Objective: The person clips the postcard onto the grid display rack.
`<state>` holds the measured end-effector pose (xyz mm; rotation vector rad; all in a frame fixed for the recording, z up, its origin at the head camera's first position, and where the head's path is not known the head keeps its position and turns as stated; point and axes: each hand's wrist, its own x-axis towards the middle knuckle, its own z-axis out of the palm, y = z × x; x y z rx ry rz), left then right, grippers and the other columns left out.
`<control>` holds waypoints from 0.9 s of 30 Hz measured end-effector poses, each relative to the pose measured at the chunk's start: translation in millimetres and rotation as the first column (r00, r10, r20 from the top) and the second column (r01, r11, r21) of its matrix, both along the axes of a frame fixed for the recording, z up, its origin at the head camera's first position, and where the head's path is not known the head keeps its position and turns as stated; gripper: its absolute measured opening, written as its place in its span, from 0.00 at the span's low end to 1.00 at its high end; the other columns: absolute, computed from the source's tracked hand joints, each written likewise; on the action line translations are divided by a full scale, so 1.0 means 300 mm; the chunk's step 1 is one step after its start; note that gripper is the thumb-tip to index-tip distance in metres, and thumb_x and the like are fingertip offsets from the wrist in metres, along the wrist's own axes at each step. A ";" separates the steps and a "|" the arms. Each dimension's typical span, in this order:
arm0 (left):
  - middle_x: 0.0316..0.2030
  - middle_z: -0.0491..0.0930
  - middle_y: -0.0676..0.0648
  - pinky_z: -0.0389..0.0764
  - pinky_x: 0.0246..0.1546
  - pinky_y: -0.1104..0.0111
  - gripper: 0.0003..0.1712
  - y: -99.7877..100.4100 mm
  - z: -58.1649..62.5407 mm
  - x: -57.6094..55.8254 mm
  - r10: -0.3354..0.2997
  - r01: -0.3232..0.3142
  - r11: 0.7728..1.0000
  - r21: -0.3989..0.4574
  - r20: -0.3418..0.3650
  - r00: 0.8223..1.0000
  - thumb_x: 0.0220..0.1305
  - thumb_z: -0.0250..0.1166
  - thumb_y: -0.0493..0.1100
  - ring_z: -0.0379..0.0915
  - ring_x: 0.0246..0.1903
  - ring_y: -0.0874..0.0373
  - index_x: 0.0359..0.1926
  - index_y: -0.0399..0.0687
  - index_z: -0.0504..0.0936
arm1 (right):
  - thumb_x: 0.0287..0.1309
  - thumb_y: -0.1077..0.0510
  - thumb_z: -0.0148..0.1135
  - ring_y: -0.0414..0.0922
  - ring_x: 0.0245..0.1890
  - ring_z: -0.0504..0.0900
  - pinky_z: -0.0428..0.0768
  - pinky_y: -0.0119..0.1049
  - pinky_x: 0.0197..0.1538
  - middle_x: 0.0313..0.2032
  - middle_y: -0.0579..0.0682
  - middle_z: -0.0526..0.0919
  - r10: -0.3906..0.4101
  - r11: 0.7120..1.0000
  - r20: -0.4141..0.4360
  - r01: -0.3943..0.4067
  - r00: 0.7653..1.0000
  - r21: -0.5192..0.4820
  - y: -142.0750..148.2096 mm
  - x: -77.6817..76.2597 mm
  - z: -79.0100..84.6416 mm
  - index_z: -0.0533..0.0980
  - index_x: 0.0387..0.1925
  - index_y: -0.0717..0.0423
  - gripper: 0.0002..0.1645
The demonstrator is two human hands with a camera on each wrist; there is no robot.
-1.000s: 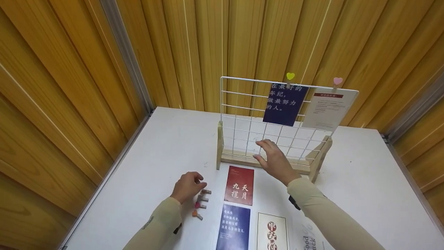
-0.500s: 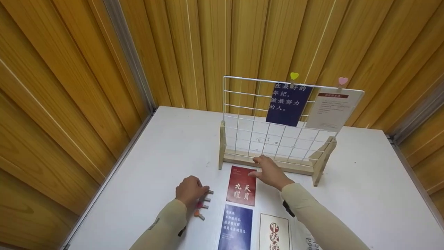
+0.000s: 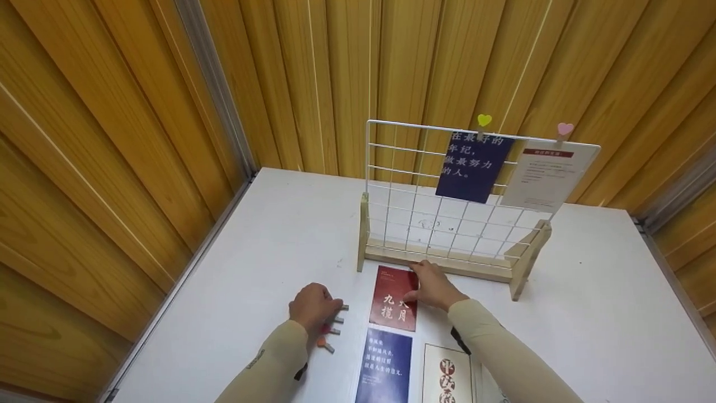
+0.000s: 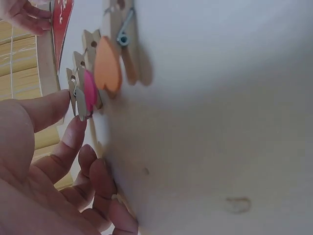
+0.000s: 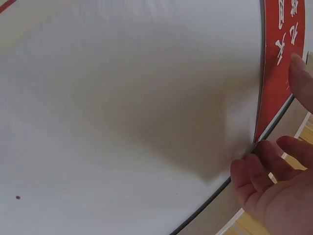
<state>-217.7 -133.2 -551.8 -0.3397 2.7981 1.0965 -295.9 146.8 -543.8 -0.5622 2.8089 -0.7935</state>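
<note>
Several small wooden clothespins with heart tops lie in a row on the white table, the nearest an orange-heart clothespin (image 4: 107, 66). My left hand (image 3: 314, 307) has its thumb and index finger pinching the farthest clothespin (image 4: 72, 85); its other fingers are curled near the tabletop. A red card (image 3: 392, 296) with white characters lies flat before the rack. Over its right side is my right hand (image 3: 436, 286), thumb above the card's face and fingertips at its far right corner, with a gap between thumb and fingers.
A white wire grid rack (image 3: 414, 224) on a wooden base stands behind. A blue card (image 3: 475, 168) and a white card (image 3: 545, 176) hang from it by heart clips. Nearer lie another blue card (image 3: 385, 366) and a cream card (image 3: 447, 375).
My right hand has come down from in front of the grid to the red card's right edge. The left hand has moved slightly right and closed its fingertips at the farthest clothespin.
</note>
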 end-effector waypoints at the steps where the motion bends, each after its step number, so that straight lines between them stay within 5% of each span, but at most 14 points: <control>1: 0.23 0.76 0.51 0.68 0.48 0.47 0.14 0.000 -0.001 0.000 0.003 -0.003 1.000 0.000 -0.003 1.000 0.56 0.71 0.49 0.72 0.29 0.53 0.24 0.48 0.78 | 0.39 0.51 0.83 0.55 0.50 0.73 0.72 0.51 0.57 0.49 0.59 0.74 0.004 1.000 0.001 -0.004 1.000 0.021 -0.002 0.001 -0.001 0.68 0.64 0.70 0.53; 12: 0.25 0.75 0.53 0.67 0.48 0.45 0.10 0.005 0.005 -0.001 0.009 -0.009 1.000 0.003 -0.025 1.000 0.59 0.68 0.45 0.73 0.31 0.55 0.26 0.50 0.77 | 0.32 0.52 0.86 0.56 0.50 0.68 0.70 0.52 0.57 0.50 0.59 0.69 0.029 0.994 -0.007 -0.028 1.000 0.103 -0.019 -0.008 0.005 0.69 0.64 0.69 0.57; 27: 0.27 0.77 0.51 0.71 0.39 0.56 0.08 -0.009 -0.004 0.002 0.059 -0.056 0.990 0.129 -0.021 0.998 0.62 0.67 0.45 0.72 0.29 0.54 0.30 0.50 0.77 | 0.33 0.64 0.84 0.54 0.48 0.70 0.73 0.51 0.56 0.46 0.56 0.65 0.023 0.999 -0.010 -0.024 1.000 -0.036 -0.037 -0.013 0.004 0.72 0.55 0.67 0.45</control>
